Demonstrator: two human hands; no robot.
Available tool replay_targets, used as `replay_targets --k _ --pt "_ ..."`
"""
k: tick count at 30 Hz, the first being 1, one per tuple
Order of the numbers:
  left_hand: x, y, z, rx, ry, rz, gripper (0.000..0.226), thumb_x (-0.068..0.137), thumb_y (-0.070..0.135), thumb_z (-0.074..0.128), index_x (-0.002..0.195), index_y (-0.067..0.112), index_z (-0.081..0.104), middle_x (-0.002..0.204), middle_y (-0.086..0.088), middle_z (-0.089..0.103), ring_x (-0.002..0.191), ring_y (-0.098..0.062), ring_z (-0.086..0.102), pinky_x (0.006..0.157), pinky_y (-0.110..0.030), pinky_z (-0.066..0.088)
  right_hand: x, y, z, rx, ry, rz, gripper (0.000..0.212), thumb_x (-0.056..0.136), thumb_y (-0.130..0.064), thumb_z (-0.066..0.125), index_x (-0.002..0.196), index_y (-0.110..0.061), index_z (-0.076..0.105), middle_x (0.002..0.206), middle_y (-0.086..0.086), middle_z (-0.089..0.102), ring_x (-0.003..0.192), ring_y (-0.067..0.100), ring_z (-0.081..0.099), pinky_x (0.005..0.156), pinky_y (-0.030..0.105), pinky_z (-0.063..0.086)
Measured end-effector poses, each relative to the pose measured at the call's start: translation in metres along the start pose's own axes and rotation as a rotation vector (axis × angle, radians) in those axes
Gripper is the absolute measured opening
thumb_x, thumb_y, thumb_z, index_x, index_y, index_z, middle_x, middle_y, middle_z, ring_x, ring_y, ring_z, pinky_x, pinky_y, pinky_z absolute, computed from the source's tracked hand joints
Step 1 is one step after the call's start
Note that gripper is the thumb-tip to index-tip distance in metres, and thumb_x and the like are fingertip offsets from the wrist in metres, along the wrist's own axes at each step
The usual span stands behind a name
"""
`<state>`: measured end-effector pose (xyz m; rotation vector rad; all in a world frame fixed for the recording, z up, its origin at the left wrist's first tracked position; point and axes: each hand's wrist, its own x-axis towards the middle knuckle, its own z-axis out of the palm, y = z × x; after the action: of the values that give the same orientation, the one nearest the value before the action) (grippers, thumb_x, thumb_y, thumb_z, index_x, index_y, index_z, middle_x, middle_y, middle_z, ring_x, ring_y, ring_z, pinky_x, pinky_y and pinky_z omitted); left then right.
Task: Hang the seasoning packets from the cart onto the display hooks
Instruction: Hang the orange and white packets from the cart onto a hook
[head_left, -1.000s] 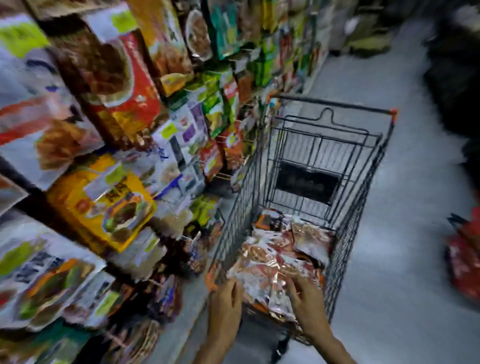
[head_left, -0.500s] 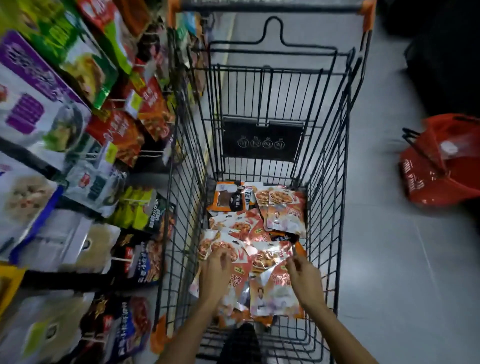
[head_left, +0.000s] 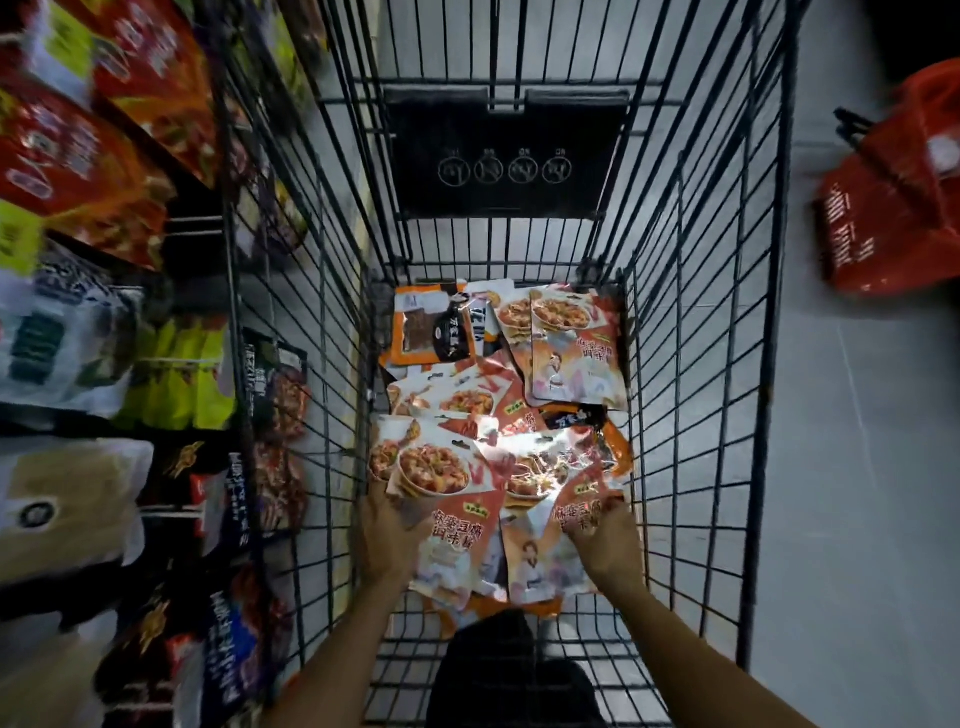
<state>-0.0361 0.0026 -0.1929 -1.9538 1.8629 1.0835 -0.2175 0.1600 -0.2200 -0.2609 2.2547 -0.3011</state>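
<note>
- The display (head_left: 104, 156) is crowding the cart's left side, its hung packs lying just beside the wires.
- The cart (head_left: 777, 312) is standing with bare floor (head_left: 857, 467) lying open along its right.
- A red basket (head_left: 893, 208) is sitting on that floor, apart from the cart.
- The seasoning packets (head_left: 571, 353) are lying heaped across the cart's bottom, wall to wall.
- The left hand (head_left: 387, 540) is gripping the nearest packets' left edge; the right hand (head_left: 608, 545) is curling its fingers over their right edge.
</note>
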Motion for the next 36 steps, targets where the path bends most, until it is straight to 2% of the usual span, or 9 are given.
replay_targets --k 5,10,13,16,20,24,26,31,36 --pt "0.004 -0.007 0.008 -0.055 0.082 0.012 0.072 0.064 0.017 0.086 0.122 -0.001 0.048 0.121 -0.020 0.054 0.114 -0.033 0.050 0.085 -0.038 0.043 0.003 0.001 0.006 -0.083 0.046 0.138 0.071 0.074 -0.034 0.080 0.127 -0.002 0.043 0.126 0.017 0.054 0.120 0.030 0.051 0.098 0.036 0.045" --pt "0.002 -0.007 0.009 -0.156 0.070 0.005 0.051 0.059 0.012 0.088 0.101 0.000 0.063 0.102 -0.018 0.063 0.094 -0.033 0.060 0.064 -0.029 0.045 0.001 0.005 0.004 0.010 -0.069 0.132 0.041 0.078 -0.038 0.075 0.103 -0.007 0.063 0.103 0.010 0.070 0.087 0.019 0.065 0.074 0.027 0.051" --pt "-0.003 -0.010 0.007 -0.244 0.046 0.058 0.028 0.059 0.008 0.088 0.078 0.004 0.066 0.075 -0.006 0.064 0.066 -0.019 0.062 0.045 -0.015 0.035 -0.007 0.010 -0.002 0.414 -0.096 0.189 0.026 0.074 -0.018 0.081 0.093 -0.007 0.067 0.096 0.012 0.072 0.082 0.024 0.067 0.077 0.034 0.053" --pt "-0.007 -0.011 0.003 -0.296 0.010 0.093 0.036 0.059 0.005 0.087 0.091 0.002 0.071 0.079 -0.005 0.064 0.060 -0.001 0.053 0.041 -0.005 0.036 -0.019 0.013 -0.012 0.651 -0.202 0.161 0.018 0.075 -0.007 0.078 0.087 -0.009 0.065 0.089 0.011 0.071 0.075 0.023 0.069 0.066 0.033 0.056" --pt "-0.013 -0.012 0.000 -0.328 -0.148 0.128 0.064 0.071 0.004 0.080 0.128 0.012 0.052 0.117 -0.005 0.057 0.084 -0.008 0.056 0.049 -0.002 0.043 -0.030 0.014 -0.012 0.792 -0.334 0.133 0.026 0.083 -0.004 0.069 0.106 0.000 0.061 0.101 0.019 0.069 0.089 0.034 0.068 0.076 0.041 0.057" --pt "-0.027 -0.011 0.001 -0.342 -0.184 0.178 0.066 0.080 0.000 0.071 0.136 0.015 0.041 0.128 -0.011 0.047 0.087 -0.004 0.055 0.052 0.000 0.043 -0.037 0.017 -0.010 0.726 -0.255 0.069 0.019 0.081 -0.008 0.072 0.096 -0.006 0.061 0.091 0.011 0.070 0.083 0.028 0.068 0.069 0.034 0.056" --pt "-0.033 -0.012 0.001 -0.330 -0.139 0.178 0.059 0.079 -0.001 0.071 0.132 0.009 0.047 0.125 -0.017 0.052 0.098 -0.023 0.060 0.053 -0.003 0.044 -0.041 0.016 -0.014 0.642 -0.203 0.039 0.012 0.081 -0.013 0.073 0.084 -0.013 0.061 0.088 0.011 0.070 0.081 0.028 0.069 0.072 0.039 0.057" --pt "-0.057 -0.011 -0.012 -0.436 -0.020 0.194 0.012 0.079 -0.002 0.071 0.088 -0.007 0.065 0.082 -0.020 0.067 0.085 -0.033 0.065 0.042 -0.011 0.042 -0.059 0.009 -0.040 0.701 -0.168 -0.040 0.015 0.081 -0.016 0.072 0.087 -0.011 0.060 0.086 0.012 0.070 0.063 0.018 0.071 0.050 0.024 0.052" --pt "-0.102 -0.001 -0.048 -0.607 0.135 0.251 0.043 0.076 0.004 0.076 0.051 0.020 0.045 0.037 0.013 0.041 0.039 0.000 0.038 0.036 -0.009 0.027 -0.089 -0.014 -0.079 0.777 -0.211 -0.157 0.018 0.081 -0.011 0.071 0.093 -0.005 0.060 0.082 0.011 0.070 0.057 0.017 0.071 0.044 0.022 0.052"
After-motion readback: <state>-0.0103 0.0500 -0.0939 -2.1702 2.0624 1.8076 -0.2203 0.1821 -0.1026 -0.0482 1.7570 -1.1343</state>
